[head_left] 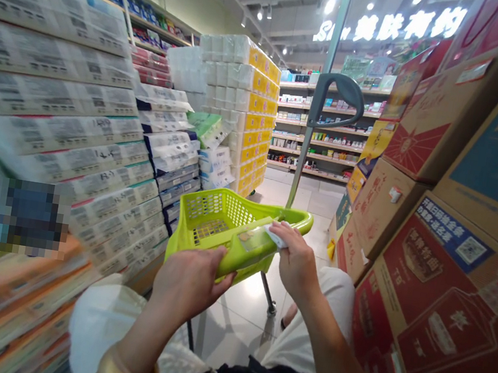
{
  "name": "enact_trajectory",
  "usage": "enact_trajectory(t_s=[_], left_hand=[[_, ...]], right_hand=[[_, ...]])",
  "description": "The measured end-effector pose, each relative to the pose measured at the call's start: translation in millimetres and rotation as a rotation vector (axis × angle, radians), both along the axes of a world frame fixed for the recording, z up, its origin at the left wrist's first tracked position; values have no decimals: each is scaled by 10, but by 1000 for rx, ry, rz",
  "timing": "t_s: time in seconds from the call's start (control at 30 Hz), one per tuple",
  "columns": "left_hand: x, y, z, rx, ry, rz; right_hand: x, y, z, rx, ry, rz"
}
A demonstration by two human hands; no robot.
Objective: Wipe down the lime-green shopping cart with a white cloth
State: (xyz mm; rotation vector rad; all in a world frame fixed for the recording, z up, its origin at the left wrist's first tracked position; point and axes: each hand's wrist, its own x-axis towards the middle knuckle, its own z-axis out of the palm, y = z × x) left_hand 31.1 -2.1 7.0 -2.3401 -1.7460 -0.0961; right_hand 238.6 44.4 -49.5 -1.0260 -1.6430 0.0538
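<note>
A lime-green plastic shopping basket [236, 206] on a wheeled metal frame stands before my knees, its perforated inside showing a grid floor. My left hand [190, 280] grips the near rim of the basket at its left, thumb on top and fingers curled round the edge. On the right part of that rim, my right hand [293, 258] presses a folded white cloth or tissue [277, 237] against the green plastic. A clear label panel lies on the rim between the hands. Behind the basket rises a metal pole with a dark grey loop handle [336, 103].
Wrapped stacks of paper goods [80, 124] line the left side, with yellow-and-white tissue packs [254, 119] further back. Printed cardboard cartons [454, 317] are piled close on the right. Stocked shelves [327, 133] stand across the tiled aisle [309, 189].
</note>
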Motion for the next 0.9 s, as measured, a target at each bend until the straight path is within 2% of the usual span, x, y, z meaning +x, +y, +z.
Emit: enact_trajectory(t_s=[0.1, 0.23, 0.3, 0.47, 0.63, 0.7, 0.8, 0.9], left_hand=[[-8, -7, 2, 12, 8, 3], [-13, -15, 1, 22, 13, -1], [-13, -17, 1, 25, 16, -4], [-5, -10, -8, 34, 19, -5], [-24, -13, -28, 61, -10, -20], [-34, -23, -28, 66, -17, -26], [-38, -37, -22, 63, -26, -27], [-33, -43, -21, 68, -24, -27]], right_hand=[[19, 49, 33, -27, 33, -76], [-60, 22, 68, 3, -79, 62], [-63, 32, 101, -21, -101, 78], [-14, 138, 263, -199, -74, -77], [-208, 79, 459, -225, -305, 113], [-270, 59, 530, -264, -382, 119], [-335, 70, 623, -347, -459, 47], [-457, 79, 683, -373, -544, 145]])
